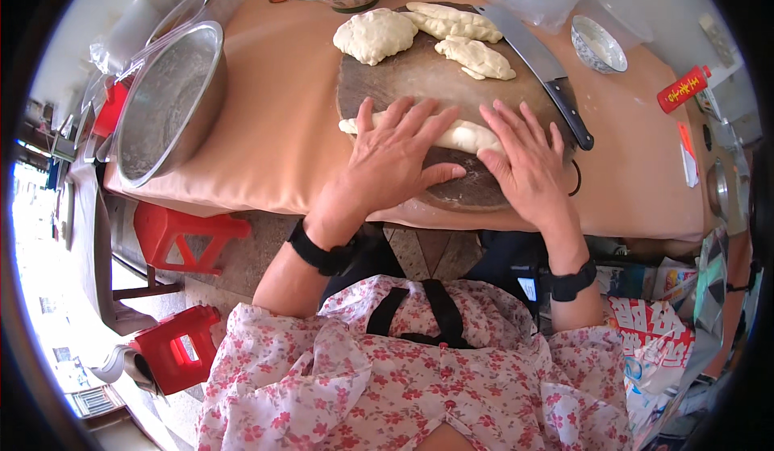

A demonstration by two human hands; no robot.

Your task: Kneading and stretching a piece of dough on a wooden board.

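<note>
A long roll of pale dough (468, 137) lies across the near half of a round wooden board (379, 88). My left hand (401, 149) rests flat over the roll's left part, fingers spread. Over its right end lies my right hand (524, 153), its fingers also stretched out. Both palms touch the dough and neither hand grips it. Farther back on the board sit a rounded lump of dough (376, 37) and two longer pieces, a far strip (455, 22) and a nearer piece (476, 58). A cleaver (528, 48) with a black handle lies along the board's right edge.
At the left of the cloth-covered table (274, 104) stands a large metal bowl (173, 104). A green-rimmed bowl (347, 0) of pale strands is at the back. To the right are a small patterned bowl (598, 44) and a red bottle (684, 89). Red stools (185, 233) stand below.
</note>
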